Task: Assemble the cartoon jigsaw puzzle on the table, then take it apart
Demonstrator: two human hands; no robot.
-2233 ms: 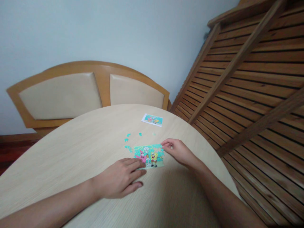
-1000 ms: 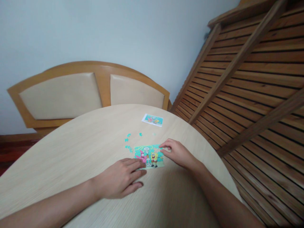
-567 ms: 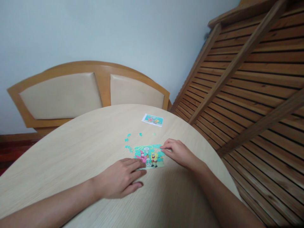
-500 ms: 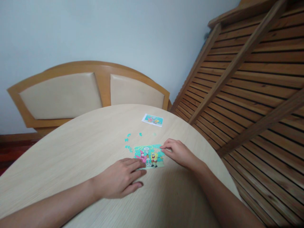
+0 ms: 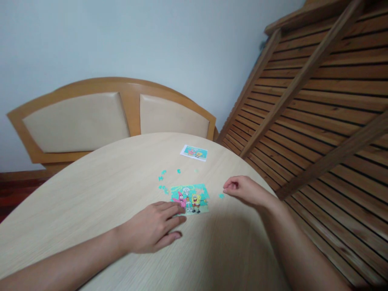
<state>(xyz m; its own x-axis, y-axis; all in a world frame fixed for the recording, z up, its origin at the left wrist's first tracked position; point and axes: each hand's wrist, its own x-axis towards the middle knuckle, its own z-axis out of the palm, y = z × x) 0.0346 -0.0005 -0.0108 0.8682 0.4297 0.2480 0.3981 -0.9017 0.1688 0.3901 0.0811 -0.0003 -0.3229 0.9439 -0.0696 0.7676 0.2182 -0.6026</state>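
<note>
A mostly assembled jigsaw puzzle (image 5: 188,198) with cartoon figures lies on the table, a gap of bare table showing at its upper right. My left hand (image 5: 157,226) rests palm down, its fingers stretched over the puzzle's lower left corner and hiding part of it. To the right of the puzzle is my right hand (image 5: 247,190), fingers loosely curled with a small gap between the tips and nothing visible in them. A small turquoise puzzle piece (image 5: 221,196) lies on the table just beside those fingertips.
Several loose turquoise pieces (image 5: 161,178) lie left of and behind the puzzle, with a pale piece (image 5: 196,171) farther right. A picture card (image 5: 195,153) lies near the far edge of the round table (image 5: 100,194). Beyond are a padded headboard (image 5: 79,121) and wooden slats (image 5: 318,121).
My right hand has moved right, away from the puzzle's upper right corner. A turquoise piece now shows on the table by its fingertips. My left hand stays in place.
</note>
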